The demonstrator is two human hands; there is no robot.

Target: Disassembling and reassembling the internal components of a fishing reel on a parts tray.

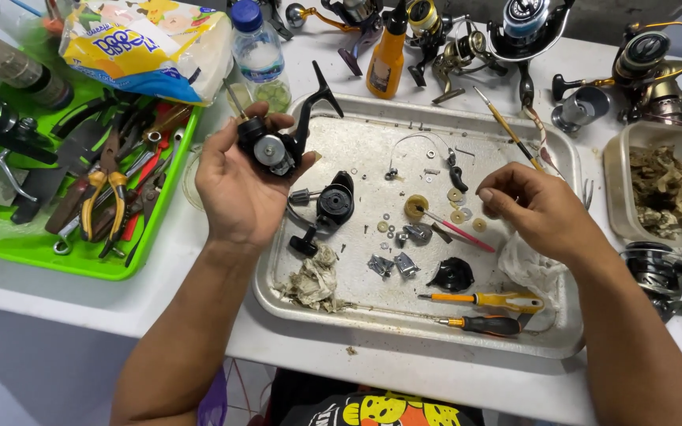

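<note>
- left hand (238, 185) clamps the reel body (271, 147) above the tray's (372, 110) left edge, handle stem up.
- right hand (538, 209) over the tray's right side, fingers pinched together; on what, cannot tell.
- judged: keep the body level, open side up; seat small parts straight.
- body: black, glossy, steel hub. washers (458, 214): thin brass discs. rag (315, 280): grimy.

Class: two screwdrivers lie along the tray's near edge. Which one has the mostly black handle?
The nearer screwdriver, closest to the tray's front rim; the other screwdriver, just behind it, has a yellow-orange handle.
</note>
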